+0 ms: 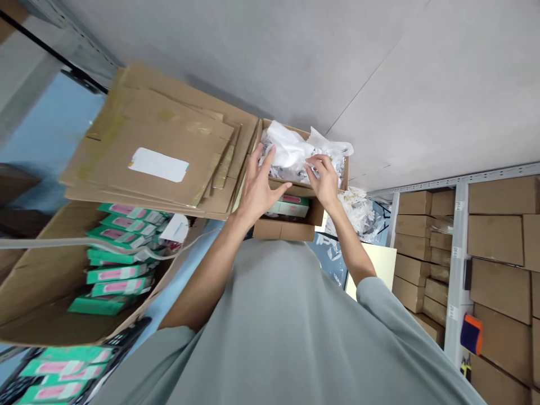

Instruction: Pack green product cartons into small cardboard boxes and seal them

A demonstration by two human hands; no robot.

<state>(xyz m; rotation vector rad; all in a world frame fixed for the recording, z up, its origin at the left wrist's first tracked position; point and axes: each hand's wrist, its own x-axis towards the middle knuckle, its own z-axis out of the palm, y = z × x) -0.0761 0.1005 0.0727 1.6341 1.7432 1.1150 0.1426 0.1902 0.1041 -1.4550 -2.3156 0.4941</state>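
Note:
A small open cardboard box (279, 229) sits in front of me, with green and pink packets (291, 206) inside and crumpled white plastic wrapping (291, 147) bunched at its far end. My left hand (258, 188) lies over the box's left edge, fingers spread and touching the wrapping. My right hand (324, 180) curls its fingers into the white plastic wrapping at the right side of the box.
A stack of flattened cardboard (160, 146) lies to the left. A large open carton (46, 292) holds several green and pink packets (118, 247). More plastic bags (358, 212) lie right of the box. Shelving (458, 264) with brown boxes stands at right.

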